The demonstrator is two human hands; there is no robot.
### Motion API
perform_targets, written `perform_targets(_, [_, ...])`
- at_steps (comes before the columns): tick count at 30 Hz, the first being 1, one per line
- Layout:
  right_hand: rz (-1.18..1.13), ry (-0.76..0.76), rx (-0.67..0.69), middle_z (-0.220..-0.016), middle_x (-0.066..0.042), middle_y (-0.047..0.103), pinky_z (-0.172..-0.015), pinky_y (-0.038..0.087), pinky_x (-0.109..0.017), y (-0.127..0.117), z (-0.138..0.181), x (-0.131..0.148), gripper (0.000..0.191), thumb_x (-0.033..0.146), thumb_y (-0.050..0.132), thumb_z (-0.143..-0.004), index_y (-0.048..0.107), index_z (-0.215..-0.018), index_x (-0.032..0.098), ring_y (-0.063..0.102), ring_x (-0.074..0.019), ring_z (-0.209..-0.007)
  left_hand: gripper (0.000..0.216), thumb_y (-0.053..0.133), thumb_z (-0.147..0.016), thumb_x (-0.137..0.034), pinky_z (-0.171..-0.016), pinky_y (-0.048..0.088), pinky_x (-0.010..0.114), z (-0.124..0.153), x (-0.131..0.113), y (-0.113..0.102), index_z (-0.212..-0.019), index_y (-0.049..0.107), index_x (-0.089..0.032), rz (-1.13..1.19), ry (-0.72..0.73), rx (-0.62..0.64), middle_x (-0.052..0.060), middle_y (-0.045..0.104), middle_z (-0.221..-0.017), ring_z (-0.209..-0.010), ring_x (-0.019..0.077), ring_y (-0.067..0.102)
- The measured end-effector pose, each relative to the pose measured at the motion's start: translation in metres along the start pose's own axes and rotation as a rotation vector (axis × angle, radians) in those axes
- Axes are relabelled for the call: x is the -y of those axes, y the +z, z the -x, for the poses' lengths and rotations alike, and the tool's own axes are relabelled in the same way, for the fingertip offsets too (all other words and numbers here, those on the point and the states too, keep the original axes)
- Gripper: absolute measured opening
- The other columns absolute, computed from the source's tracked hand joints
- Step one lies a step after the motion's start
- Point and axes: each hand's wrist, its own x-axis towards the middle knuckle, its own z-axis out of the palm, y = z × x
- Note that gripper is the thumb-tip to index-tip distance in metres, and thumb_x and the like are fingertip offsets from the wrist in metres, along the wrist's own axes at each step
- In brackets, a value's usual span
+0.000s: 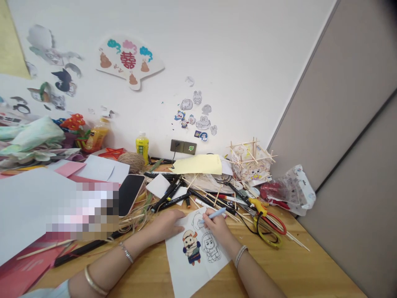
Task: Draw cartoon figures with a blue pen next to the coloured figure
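A white sheet of paper (pixel 182 281) lies on the wooden table in front of me. On it are a coloured cartoon figure (pixel 191 248), an outlined figure (pixel 211 247) and a partial outline near the top edge. My right hand (pixel 217 227) is closed around a light blue pen (pixel 217 213), its tip at that upper outline. Flat at the paper's upper left edge rests my left hand (pixel 169 225), fingers stretched out and holding nothing.
Behind the paper lie several black markers (pixel 169 194) and wooden sticks. Scissors (pixel 260 209) with yellow handles are at the right. A phone (pixel 131 194), twine ball (pixel 132 161) and papers crowd the left. A stick-framed paper lantern (pixel 252 163) stands near the wall.
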Motion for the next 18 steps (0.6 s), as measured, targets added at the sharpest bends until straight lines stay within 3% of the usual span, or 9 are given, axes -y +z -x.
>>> perform_targets(18, [-0.042, 0.021, 0.007, -0.055, 0.004, 0.045, -0.053, 0.034, -0.024, -0.0004, -0.0005, 0.0024, 0.028, 0.035, 0.047, -0.083, 0.040, -0.060, 0.021, 0.046, -0.0136, -0.055, 0.024, 0.054, -0.071, -0.030, -0.076, 0.043, 0.029, -0.0009, 0.0035, 0.0025, -0.091, 0.064, -0.022, 0.000, 0.017, -0.011, 0.006, 0.068, -0.098, -0.092, 0.0259, 0.061])
